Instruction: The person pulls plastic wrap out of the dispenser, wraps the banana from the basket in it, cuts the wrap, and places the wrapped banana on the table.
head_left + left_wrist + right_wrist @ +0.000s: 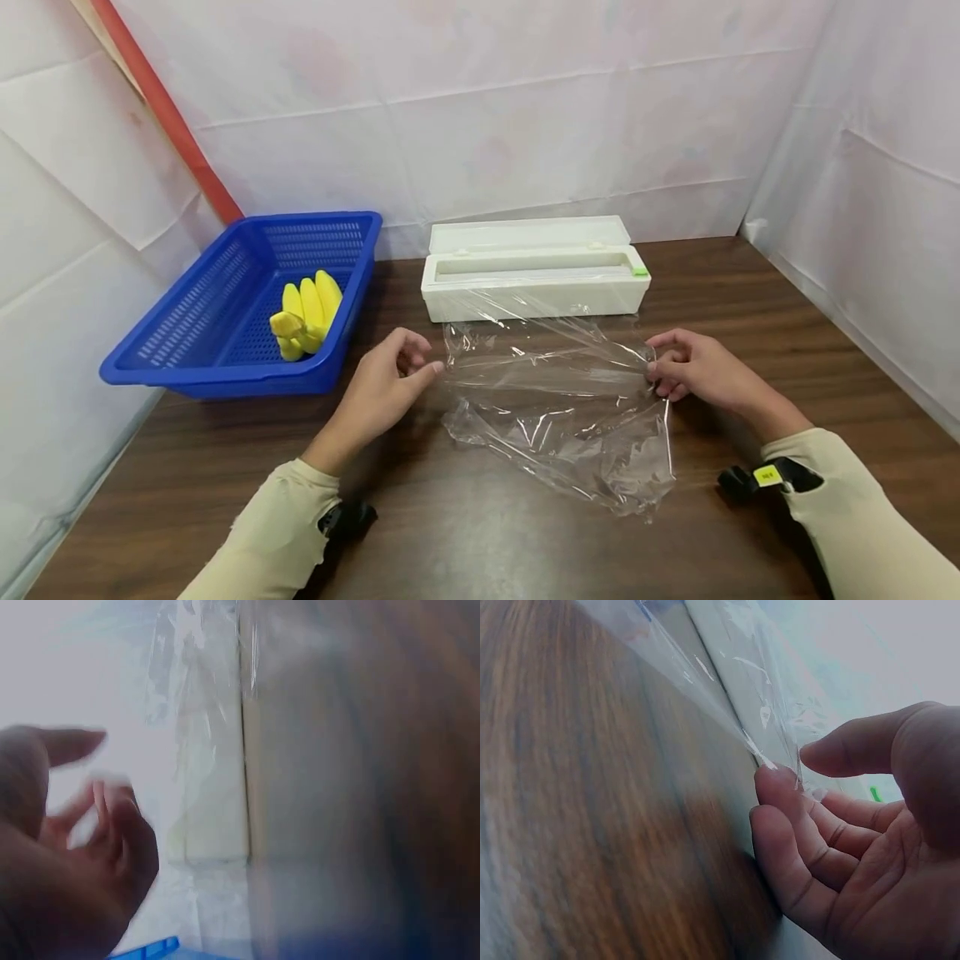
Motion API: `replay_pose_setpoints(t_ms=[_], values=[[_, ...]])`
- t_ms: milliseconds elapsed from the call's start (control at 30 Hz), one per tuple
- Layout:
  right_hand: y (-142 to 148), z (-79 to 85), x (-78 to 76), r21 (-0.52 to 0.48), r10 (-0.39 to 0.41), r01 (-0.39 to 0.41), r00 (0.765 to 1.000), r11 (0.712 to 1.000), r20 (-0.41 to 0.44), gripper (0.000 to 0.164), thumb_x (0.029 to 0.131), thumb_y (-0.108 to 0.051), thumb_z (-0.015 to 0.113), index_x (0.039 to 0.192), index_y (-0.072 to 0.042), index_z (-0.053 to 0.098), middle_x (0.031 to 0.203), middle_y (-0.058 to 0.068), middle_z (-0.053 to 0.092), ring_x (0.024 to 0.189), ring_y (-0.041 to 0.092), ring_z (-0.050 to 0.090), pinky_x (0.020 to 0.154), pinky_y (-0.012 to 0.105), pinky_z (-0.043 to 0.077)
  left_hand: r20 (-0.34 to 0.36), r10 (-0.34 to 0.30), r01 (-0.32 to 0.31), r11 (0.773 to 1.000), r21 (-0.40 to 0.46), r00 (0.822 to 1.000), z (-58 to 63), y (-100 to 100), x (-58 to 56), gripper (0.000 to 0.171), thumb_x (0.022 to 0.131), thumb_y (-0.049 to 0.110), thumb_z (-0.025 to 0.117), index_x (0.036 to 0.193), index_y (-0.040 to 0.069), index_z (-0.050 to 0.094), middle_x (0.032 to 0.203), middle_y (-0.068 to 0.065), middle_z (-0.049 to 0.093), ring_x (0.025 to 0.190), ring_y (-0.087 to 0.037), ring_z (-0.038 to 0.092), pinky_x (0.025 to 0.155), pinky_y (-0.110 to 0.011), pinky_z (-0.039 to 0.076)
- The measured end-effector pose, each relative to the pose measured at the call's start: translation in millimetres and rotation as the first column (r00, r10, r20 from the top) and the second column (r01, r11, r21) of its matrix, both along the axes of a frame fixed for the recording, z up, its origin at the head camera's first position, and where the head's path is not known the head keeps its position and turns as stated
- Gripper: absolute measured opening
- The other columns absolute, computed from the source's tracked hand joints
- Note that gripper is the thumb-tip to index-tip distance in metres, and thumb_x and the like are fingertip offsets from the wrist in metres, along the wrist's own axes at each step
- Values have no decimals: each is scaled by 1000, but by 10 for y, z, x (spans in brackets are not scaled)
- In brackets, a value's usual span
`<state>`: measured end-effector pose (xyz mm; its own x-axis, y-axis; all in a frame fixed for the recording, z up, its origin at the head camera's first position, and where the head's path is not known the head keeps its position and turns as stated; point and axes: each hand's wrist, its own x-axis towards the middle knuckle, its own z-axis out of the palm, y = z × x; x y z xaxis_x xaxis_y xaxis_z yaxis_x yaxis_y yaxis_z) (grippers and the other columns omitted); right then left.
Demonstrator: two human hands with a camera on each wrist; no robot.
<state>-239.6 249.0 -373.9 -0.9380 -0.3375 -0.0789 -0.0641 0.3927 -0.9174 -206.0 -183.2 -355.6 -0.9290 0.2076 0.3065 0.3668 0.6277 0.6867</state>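
A crinkled sheet of clear plastic wrap [555, 417] stretches from the long white wrap box [536, 296] toward the near side of the dark wood table. Its right edge is pinched by my right hand [693, 367]; in the right wrist view the wrap [761, 712] runs in between thumb and fingertips. At the sheet's left edge is my left hand [386, 375], its thumb tip close beside the film. The left wrist view has the thumb of that hand [82, 855] apart from its loosely bent fingers, nothing between them.
At the left stands a blue plastic basket [225, 375] with a bunch of yellow bananas [311, 312] inside. The box's lid [528, 233] is raised at the back, and a small green tab [640, 272] marks its right end. White sheeting [480, 125] walls in the table [480, 550].
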Motion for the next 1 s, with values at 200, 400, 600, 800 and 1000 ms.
replay_pose_setpoints(t_ms=[200,400,600,800,1000], values=[[10,-17,3,19,-2,2,1000,1000,12,50,98,-6,62,137,14,39,89,16,71,73,21,69,63,36,58,181,-361,382,920,-94,915,-34,13,70,6,91,19,75,95,20,70,85,11,66,76,-10,60,68,-30,52],[2,-26,10,42,-12,12,1000,999,7,49,98,-6,61,138,13,39,91,17,71,74,21,69,63,36,58,270,-512,569,794,-214,815,-57,67,149,5,90,18,76,94,18,75,85,14,63,77,-3,57,70,-25,50],[-11,-52,13,68,-33,34,999,997,-29,46,95,-2,60,135,13,42,88,15,71,70,20,67,60,35,57,417,-529,648,728,-225,739,22,151,303,10,91,20,73,82,24,71,71,18,61,65,1,55,62,-21,48],[12,-70,9,124,-37,45,997,991,-68,43,94,-2,61,133,12,46,84,13,70,71,22,67,59,35,57,484,-536,683,703,-199,692,86,267,405,13,94,14,69,83,21,71,69,17,62,59,3,57,57,-20,50],[-1,-50,-1,144,-38,46,998,989,-60,41,98,-11,62,131,10,51,89,13,70,76,23,67,61,36,57,535,-542,699,702,-134,648,101,322,491,17,94,9,68,79,18,70,63,15,63,54,1,59,53,-20,51]])
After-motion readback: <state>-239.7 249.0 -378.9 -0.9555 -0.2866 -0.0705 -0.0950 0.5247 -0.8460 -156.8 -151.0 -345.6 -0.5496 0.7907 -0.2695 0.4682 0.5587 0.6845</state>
